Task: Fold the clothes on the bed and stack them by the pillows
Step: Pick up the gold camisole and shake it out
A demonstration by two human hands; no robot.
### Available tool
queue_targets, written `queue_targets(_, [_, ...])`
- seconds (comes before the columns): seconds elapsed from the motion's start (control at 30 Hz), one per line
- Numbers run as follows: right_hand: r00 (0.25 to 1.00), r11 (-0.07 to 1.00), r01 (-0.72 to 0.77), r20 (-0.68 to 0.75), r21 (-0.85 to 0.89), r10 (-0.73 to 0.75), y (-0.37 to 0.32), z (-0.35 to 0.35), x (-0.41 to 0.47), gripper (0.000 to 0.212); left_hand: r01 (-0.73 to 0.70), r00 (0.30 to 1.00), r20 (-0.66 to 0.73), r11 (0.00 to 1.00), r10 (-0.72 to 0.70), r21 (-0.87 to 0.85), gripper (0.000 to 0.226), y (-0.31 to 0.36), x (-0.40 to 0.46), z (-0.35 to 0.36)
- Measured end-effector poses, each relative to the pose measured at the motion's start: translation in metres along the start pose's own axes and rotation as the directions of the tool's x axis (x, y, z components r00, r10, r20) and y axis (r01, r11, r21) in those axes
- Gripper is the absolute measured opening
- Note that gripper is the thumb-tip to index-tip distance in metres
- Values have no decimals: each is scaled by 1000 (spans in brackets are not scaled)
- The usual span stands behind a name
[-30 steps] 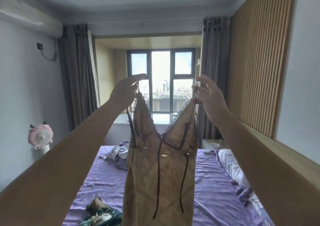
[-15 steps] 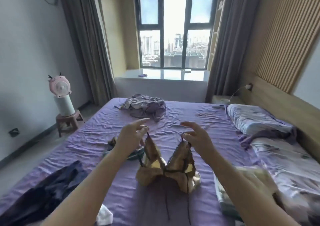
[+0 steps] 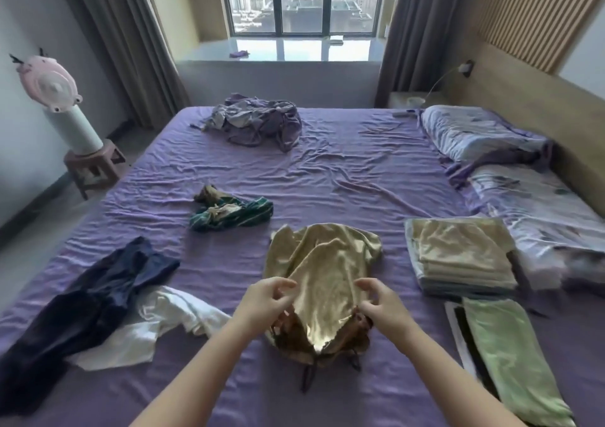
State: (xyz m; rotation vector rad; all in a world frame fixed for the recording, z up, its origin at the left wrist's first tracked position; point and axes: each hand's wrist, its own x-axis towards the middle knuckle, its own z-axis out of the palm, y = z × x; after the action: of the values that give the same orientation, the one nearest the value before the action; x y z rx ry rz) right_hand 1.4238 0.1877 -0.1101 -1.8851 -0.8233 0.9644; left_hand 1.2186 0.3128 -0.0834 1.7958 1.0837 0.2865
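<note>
A gold satin slip dress with dark lace trim lies crumpled on the purple bed sheet in front of me. My left hand pinches its near left edge, and my right hand grips the lace top on the near right. A folded stack sits to the right beside the floral pillows. A folded pale green garment lies nearer me on the right. Unfolded pieces lie around: a navy one, a white one, a green striped one and a purple heap.
A pink fan stands on a small stool left of the bed. A wooden headboard runs along the right side, with a nightstand at the far corner. Curtains and a window ledge lie beyond the bed.
The dress was held up by its straps in the air; both hands brought it down onto the sheet, where it now lies spread away from me. My view has tilted down.
</note>
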Motion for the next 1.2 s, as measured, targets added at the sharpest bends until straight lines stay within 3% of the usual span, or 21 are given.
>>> queue_targets(0.1, [990,990,-138,38,-9,138,36,16,0,39,60,983,159,982,-89,177,27,-40,7,14])
queue_targets(0.2, [980,981,-194,48,-24,195,61,24,15,36,94,927,337,971,-166,221,30,-65,24,25])
queue_targets(0.27, [978,980,-197,70,-37,199,69,27,35,35,69,915,370,964,-163,256,35,-74,45,27])
queue_targets(0.47, [998,997,-54,37,-50,55,71,33,129,35,35,999,12,987,-38,158,41,-79,143,33])
queue_targets(0.57, [998,984,35,62,-176,-25,83,33,169,36,48,999,2,960,-50,277,59,-103,175,45])
queue_targets(0.63, [995,948,27,98,-318,4,105,36,179,40,113,994,-30,927,-109,358,65,-129,178,58])
queue_targets(0.77, [992,907,0,115,-420,54,165,41,152,33,283,958,-138,914,-253,291,34,-186,144,85])
queue_targets(0.83, [996,901,24,83,-434,13,193,41,131,29,316,948,-136,908,-288,276,18,-209,122,95])
queue_targets(0.9, [994,869,20,100,-494,34,216,42,113,34,338,941,-123,905,-316,259,17,-225,106,102])
queue_targets(1.03, [958,808,94,274,-581,86,243,45,94,45,295,954,14,941,-301,165,53,-237,89,106])
queue_targets(1.1, [957,811,105,281,-575,75,249,44,92,34,262,958,75,952,-276,161,64,-239,85,104])
queue_targets(1.2, [976,848,75,214,-525,46,247,43,89,12,239,966,69,961,-250,139,60,-242,76,104])
